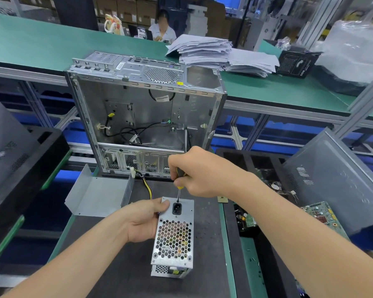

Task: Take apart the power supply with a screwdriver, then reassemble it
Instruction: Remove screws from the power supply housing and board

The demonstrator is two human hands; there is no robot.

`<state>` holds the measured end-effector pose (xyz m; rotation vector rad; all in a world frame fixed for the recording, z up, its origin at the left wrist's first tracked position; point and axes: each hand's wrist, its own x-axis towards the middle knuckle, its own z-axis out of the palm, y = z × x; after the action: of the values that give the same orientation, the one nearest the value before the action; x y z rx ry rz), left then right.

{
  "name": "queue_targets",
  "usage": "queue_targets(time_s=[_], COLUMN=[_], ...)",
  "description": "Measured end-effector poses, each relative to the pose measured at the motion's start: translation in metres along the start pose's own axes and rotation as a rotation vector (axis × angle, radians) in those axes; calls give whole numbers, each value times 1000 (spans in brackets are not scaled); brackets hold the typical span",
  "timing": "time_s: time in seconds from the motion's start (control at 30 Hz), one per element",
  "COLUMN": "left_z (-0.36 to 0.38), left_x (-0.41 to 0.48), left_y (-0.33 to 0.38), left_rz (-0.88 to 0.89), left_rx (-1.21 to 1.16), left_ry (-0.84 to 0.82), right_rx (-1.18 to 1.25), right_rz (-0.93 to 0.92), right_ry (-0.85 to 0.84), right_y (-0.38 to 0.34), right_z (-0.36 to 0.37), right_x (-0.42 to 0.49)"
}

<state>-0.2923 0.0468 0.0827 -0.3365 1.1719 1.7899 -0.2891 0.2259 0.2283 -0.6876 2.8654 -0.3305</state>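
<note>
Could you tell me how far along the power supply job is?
Done: a bent metal cover lies loose nearby. In hand: the left hand steadies the power supply; the right hand sets the screwdriver by its socket. Left: the vented panel is on; loosening or refastening, I cannot tell.

bright even overhead light, soft shadows, wide-angle bending at edges

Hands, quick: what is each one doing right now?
Left hand: grips the power supply by its left side, steadying it.
Right hand: holds the screwdriver, tip at the socket end.
</note>
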Motion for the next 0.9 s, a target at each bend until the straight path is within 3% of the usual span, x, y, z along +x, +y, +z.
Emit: queue_targets(time_s=[0.33, 0.6, 0.9], left_z=[-1, 0, 7], left_x=[0, 0, -2], left_y=[-1, 3, 0], left_rz=[-1, -52, 13], left_rx=[2, 76, 64], left_ry=[-25, -68, -9], right_rx=[12, 84, 189], right_rz=[-1, -119, -20], right_ry=[89, -99, 82], right_y=[-4, 4, 4], right_z=[14, 1, 24], right_x=[2, -8, -8])
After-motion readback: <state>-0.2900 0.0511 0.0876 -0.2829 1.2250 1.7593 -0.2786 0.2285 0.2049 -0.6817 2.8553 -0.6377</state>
